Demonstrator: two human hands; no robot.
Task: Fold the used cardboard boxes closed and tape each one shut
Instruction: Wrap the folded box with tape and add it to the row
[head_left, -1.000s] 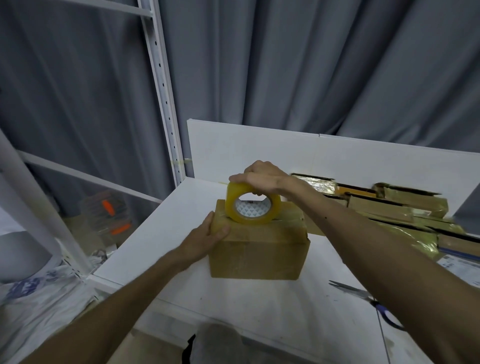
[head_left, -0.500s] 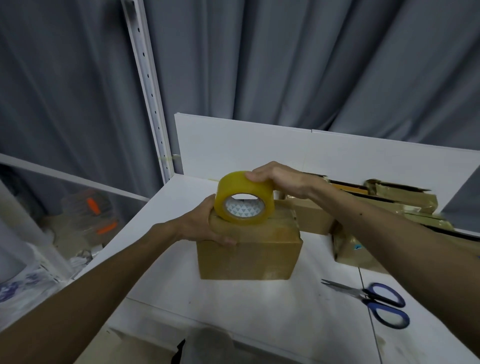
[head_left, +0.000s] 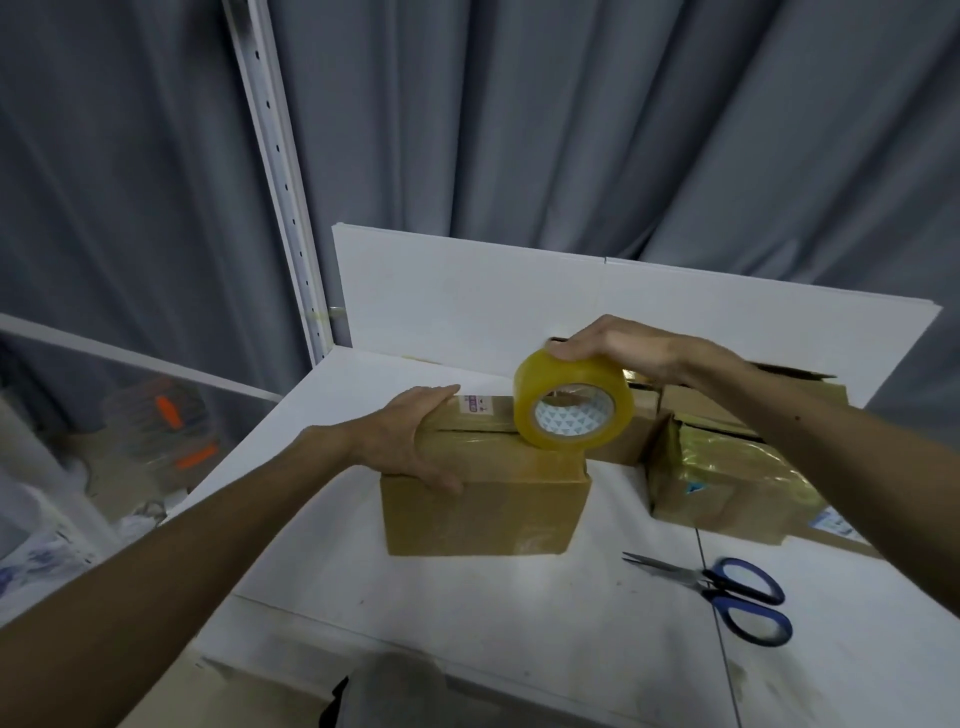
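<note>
- Cardboard box (head_left: 483, 509) sits on the white table (head_left: 519, 623) with its flaps folded down, so I can't see what is inside.
- Left hand (head_left: 410, 441) clasps the box's left top end, thumb over the near edge.
- Right hand (head_left: 618, 348) grips the yellow tape roll (head_left: 571, 413) from above; the roll stands on edge on the box's right end.
- Just right of that grip sit more boxes (head_left: 727, 478), shiny with tape.
- Nearer than these, blue-handled scissors (head_left: 727, 592) lie flat.

A: Where's the box (head_left: 483, 499)?
B: Middle of the worktop (head_left: 467, 613), tape roll (head_left: 571, 413) on its top, right end.
A: And the scissors (head_left: 727, 592)?
B: To its right, in front of the other boxes (head_left: 727, 478).
</note>
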